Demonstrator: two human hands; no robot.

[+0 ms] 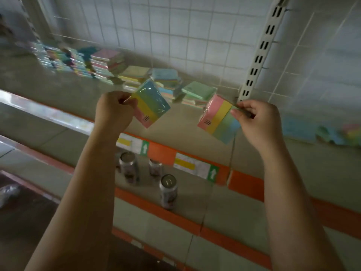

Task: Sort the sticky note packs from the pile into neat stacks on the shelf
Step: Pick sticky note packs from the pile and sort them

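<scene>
Sticky note packs: one (151, 103) pinched by left hand (114, 110), one (218, 120) by right hand (257, 119); beyond fingertips, stacks (78, 59) apparently part-built, loose pile (175, 85) unsorted.

A single head-worn wide-angle camera looks forward and down from close above both raised forearms. It faces the shelf (195, 118) and its white wire-grid back panel (175, 36), near enough that both fill the upper frame. Lower shelves with cans (168, 190) show below.
</scene>
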